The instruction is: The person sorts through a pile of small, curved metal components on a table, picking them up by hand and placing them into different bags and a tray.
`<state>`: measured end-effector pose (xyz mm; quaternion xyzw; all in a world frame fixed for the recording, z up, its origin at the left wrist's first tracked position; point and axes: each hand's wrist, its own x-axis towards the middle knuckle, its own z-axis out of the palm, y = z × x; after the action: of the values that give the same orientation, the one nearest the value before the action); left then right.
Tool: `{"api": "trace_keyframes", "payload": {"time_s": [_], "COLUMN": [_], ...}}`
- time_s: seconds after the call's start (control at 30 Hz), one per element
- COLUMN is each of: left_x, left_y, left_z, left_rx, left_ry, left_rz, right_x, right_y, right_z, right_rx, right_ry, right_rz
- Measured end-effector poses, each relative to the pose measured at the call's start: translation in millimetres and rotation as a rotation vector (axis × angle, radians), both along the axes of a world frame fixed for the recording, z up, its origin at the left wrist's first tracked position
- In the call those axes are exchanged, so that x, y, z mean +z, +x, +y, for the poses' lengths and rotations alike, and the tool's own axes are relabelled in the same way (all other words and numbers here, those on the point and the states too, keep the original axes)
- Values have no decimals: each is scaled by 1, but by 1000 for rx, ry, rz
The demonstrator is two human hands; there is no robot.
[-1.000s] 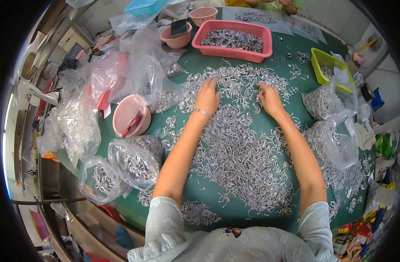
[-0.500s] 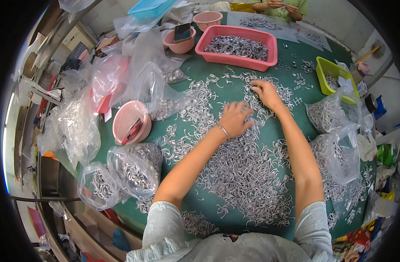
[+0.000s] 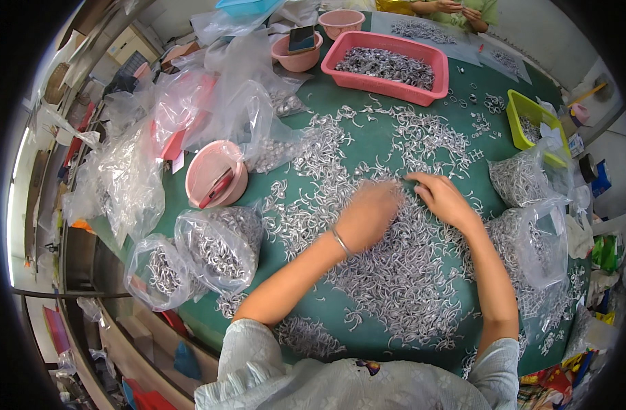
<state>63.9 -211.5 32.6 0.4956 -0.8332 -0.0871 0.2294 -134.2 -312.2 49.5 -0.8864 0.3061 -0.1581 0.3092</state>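
In the head view, the left hand [image 3: 372, 215] is blurred over the curved metal pieces [image 3: 402, 287], which spread beneath and nearer than both hands; whether it grips any, I cannot tell. The right hand [image 3: 441, 198], just beside it, has thumb and forefinger slightly parted. Beyond both stands a pink basket [image 3: 376, 86].

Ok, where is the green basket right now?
In the head view, the green basket sits at the upper right of the table, right of the pink tray, just behind a clear bag of metal pieces.
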Motion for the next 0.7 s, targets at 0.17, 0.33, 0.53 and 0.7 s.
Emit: {"api": "trace_keyframes", "payload": {"time_s": [0.17, 0.33, 0.53, 0.7], "left_x": [-25, -32, -11, -13], "left_y": [54, 66, 68, 63], "left_z": [-3, 31, 65, 72], "left_rx": [534, 405, 345, 346], "left_ry": [9, 31, 156, 126], "left_rz": [-152, -67, -137, -161], "right_x": [0, 14, 5, -15], "right_y": [33, 8, 10, 58], "right_z": [46, 58, 3, -14], "right_rx": [150, 107, -273, -385], "right_ry": [-311, -142, 169, -8], "right_rz": [178, 231, -100, 256]}}
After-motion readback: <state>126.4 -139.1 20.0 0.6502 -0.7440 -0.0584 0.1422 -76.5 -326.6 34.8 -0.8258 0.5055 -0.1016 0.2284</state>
